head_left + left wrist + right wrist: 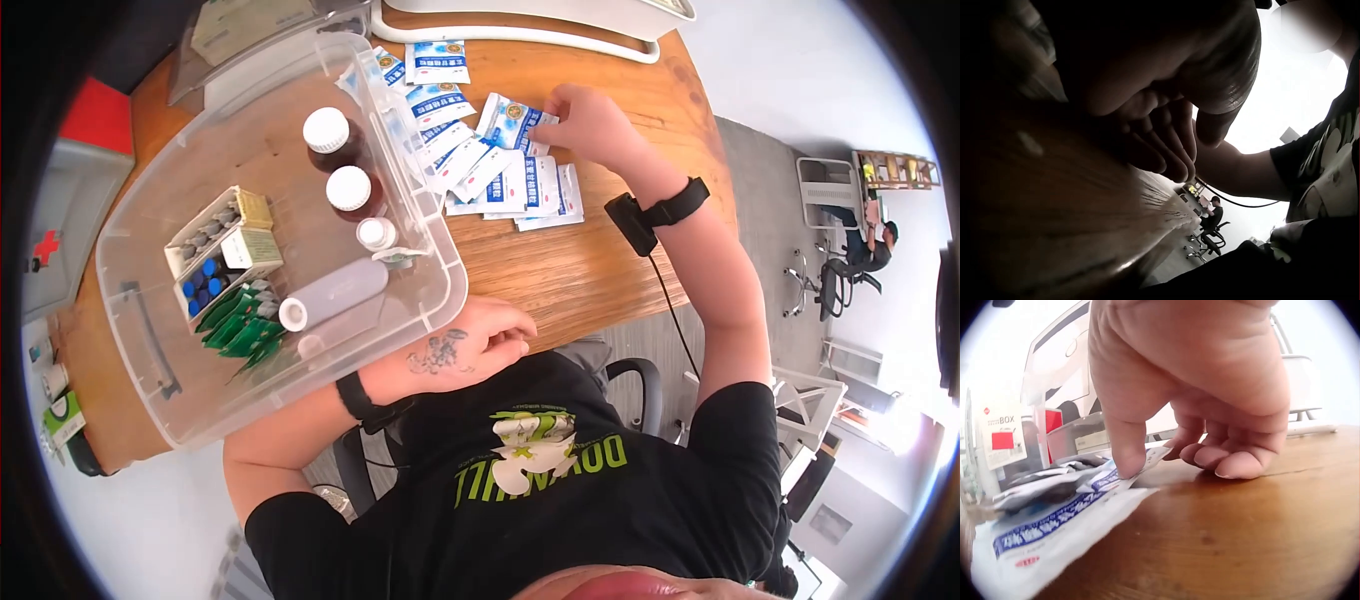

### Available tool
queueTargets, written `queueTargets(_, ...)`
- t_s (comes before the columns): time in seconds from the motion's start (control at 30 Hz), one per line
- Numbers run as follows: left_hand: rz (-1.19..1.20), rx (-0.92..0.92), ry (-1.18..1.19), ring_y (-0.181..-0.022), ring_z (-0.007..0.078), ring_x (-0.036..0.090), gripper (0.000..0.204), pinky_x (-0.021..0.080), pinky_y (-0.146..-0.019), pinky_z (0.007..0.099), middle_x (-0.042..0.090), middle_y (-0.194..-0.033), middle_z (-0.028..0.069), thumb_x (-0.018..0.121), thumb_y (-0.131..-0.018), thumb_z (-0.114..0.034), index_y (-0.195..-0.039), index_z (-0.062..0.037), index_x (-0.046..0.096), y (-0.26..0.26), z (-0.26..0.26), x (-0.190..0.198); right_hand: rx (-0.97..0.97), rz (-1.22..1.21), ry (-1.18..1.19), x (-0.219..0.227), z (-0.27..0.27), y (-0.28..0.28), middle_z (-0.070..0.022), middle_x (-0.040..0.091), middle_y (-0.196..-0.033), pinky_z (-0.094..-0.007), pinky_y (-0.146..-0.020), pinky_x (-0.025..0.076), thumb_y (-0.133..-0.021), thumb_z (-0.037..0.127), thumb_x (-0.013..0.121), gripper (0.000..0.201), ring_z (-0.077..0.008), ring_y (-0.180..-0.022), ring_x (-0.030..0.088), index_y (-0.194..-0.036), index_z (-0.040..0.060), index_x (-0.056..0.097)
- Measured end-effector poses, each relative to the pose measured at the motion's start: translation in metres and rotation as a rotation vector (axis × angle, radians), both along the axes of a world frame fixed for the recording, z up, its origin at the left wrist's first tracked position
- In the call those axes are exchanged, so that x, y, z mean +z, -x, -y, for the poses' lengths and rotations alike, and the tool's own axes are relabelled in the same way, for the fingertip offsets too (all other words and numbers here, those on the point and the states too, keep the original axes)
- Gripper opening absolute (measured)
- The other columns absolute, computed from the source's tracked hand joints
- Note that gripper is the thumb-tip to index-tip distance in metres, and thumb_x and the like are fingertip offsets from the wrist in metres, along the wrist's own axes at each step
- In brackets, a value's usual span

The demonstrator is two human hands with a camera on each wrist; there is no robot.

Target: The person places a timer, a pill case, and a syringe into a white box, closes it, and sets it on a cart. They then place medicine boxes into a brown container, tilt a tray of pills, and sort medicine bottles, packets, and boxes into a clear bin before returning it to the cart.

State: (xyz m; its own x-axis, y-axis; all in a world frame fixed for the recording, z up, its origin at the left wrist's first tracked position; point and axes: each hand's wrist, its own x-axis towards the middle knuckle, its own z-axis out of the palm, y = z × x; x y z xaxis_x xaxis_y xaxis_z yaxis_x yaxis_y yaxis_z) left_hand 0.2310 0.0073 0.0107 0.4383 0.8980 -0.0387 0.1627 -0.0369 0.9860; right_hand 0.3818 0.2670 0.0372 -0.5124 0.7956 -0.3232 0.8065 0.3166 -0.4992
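Observation:
Blue-and-white sachets (437, 105) lie overlapping on the wooden table, right of a clear plastic box (455, 290). My right hand (592, 125) pinches the edge of one sachet (508, 122) at the right of the pile. In the right wrist view, the thumb of that hand (1191, 387) presses on a sachet corner, the other fingers bent near the tabletop; a nearer sachet (1054, 534) lies in front. My left hand (478, 338) rests at the table's front edge beside the box, fingers loosely curled, holding nothing; the left wrist view shows this hand (1166, 119) dark.
Inside the box are two brown bottles with white caps (348, 190), a smaller white-capped bottle (376, 234), a pale tube (340, 293), small cartons (250, 250) and green packets (240, 325). A white metal frame (520, 40) stands at the back. A person (880, 245) sits far off right.

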Motion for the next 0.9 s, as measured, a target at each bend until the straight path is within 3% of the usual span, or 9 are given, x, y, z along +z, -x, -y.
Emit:
queueTargets(0.2,-0.004,0.022,-0.033,-0.073,0.0194,0.07,0.017,0.055,-0.066,0.03,0.072,-0.088,0.0109,0.068,-0.091,-0.007,-0.106,-0.0015,0.071,-0.002,0.0,-0.002,-0.211,-0.465,0.322,-0.005,-0.016,-0.019,-0.0076,0.071,-0.1,-0.0251,-0.075,0.053,-0.094,0.019,0.073,0.02,-0.0124,-0.09,0.068,-0.095,0.0012,0.066)
queueTargets(0.3,0.024,0.035,-0.049,-0.074,0.0187,0.07,0.016,0.055,-0.067,0.0295,0.072,-0.088,0.0111,0.068,-0.091,-0.007,-0.106,-0.0019,0.071,-0.003,0.001,-0.007,-0.324,-0.639,0.29,0.008,-0.01,-0.028,-0.009,0.072,-0.092,-0.0242,-0.069,0.054,-0.091,0.018,0.074,0.023,-0.0129,-0.081,0.068,-0.099,-0.0029,0.069)
queueTargets(0.4,0.027,0.036,-0.026,-0.074,0.0174,0.07,0.016,0.056,-0.068,0.0291,0.072,-0.088,0.0115,0.068,-0.091,-0.007,-0.106,-0.0023,0.072,-0.003,0.0,-0.006,-0.193,-0.502,0.009,0.021,-0.015,-0.044,-0.0044,0.073,-0.094,-0.0235,-0.077,0.055,-0.094,0.019,0.072,0.022,-0.0102,-0.084,0.068,-0.106,0.0009,0.071)
queueTargets(0.53,-0.009,0.021,-0.005,-0.073,0.0159,0.07,0.016,0.055,-0.067,0.0291,0.073,-0.088,0.0106,0.068,-0.091,-0.008,-0.105,-0.0022,0.072,-0.001,-0.001,-0.003,-0.071,-0.31,-0.326,0.046,-0.004,-0.047,-0.0052,0.074,-0.089,-0.0236,-0.072,0.055,-0.093,0.02,0.073,0.026,-0.0087,-0.081,0.068,-0.113,0.0037,0.072)
queueTargets(0.73,-0.029,0.02,-0.01,-0.07,0.0155,0.069,0.016,0.055,-0.066,0.0292,0.072,-0.087,0.0107,0.068,-0.091,-0.009,-0.105,-0.0017,0.072,-0.001,-0.001,-0.004,0.011,-0.251,-0.351,0.031,0.003,-0.047,-0.0081,0.077,-0.094,-0.0296,-0.078,0.057,-0.091,0.018,0.073,0.027,-0.0159,-0.086,0.072,-0.114,0.0041,0.072)
queueTargets(0.9,0.013,0.03,-0.063,-0.072,0.02,0.069,0.017,0.054,-0.067,0.0324,0.072,-0.087,0.0122,0.068,-0.092,-0.011,-0.106,-0.0014,0.071,-0.001,0.001,-0.006,0.023,-0.118,-0.435,0.026,0.01,-0.063,-0.0138,0.075,-0.095,-0.0386,-0.078,0.057,-0.09,0.025,0.07,0.027,-0.0303,-0.087,0.072,-0.106,0.0041,0.073)
